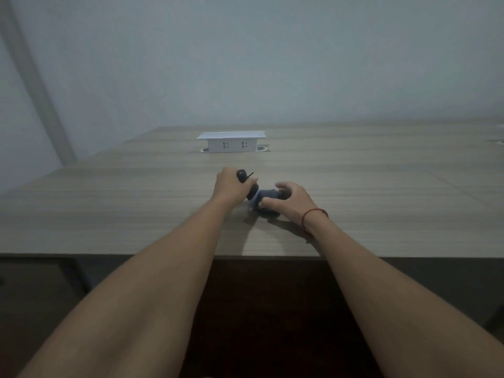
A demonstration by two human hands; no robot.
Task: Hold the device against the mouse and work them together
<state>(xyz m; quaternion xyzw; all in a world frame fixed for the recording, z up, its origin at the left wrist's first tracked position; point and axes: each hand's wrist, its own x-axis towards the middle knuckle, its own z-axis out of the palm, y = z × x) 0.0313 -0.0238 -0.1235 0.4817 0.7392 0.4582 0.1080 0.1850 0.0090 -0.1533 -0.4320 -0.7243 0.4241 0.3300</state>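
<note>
A: Item one?

B: Left hand [231, 186], fingers curled tight round a dark, rounded object [242, 175] with a thin black stalk; what it is cannot be told.

A: Item two?

B: Right hand [289, 203], fingers [268, 203] bent and clamped on a dark grey-blue piece [268, 194], held just above the tabletop [136, 208], touching the left hand's object.

A: Position?

B: Mid-tabletop, well back from the near edge.

A: Other entries?

B: Red cord [313, 214] on the right wrist; white socket box [231, 143] raised from the tabletop, farther back.
</note>
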